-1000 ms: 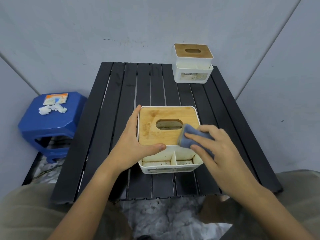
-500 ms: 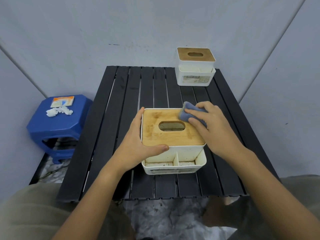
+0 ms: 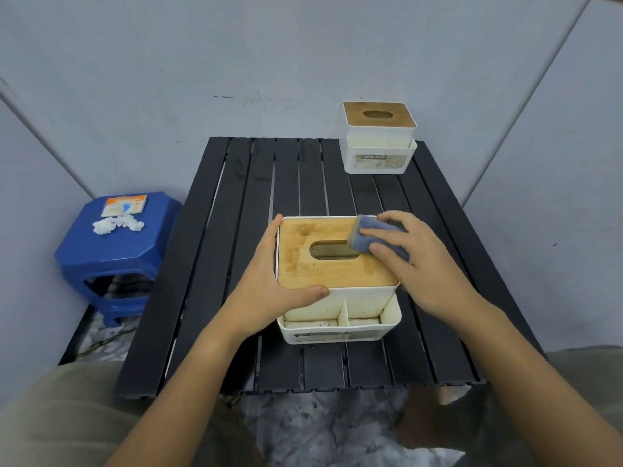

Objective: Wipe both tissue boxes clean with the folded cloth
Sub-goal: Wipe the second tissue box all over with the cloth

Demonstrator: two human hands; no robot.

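A white tissue box with a wooden lid (image 3: 303,264) stands near the front of the black slatted table (image 3: 236,203). Dirt specks lie in its front compartments. My left hand (image 3: 269,284) grips the box's left side, thumb along the front edge of the lid. My right hand (image 3: 418,261) presses a folded blue-grey cloth (image 3: 367,237) onto the far right part of the lid, beside the slot. A second white tissue box with a wooden lid (image 3: 377,139) stands at the table's far right corner, untouched.
A blue plastic stool (image 3: 114,251) stands left of the table with a small packet (image 3: 124,205) and crumpled white tissue (image 3: 114,225) on top. Grey walls close in behind and on both sides. My knees are at the bottom corners.
My right hand carried the cloth from the lid's front right corner to its far right part, then slid it a little left toward the slot. My left hand kept hold of the box.
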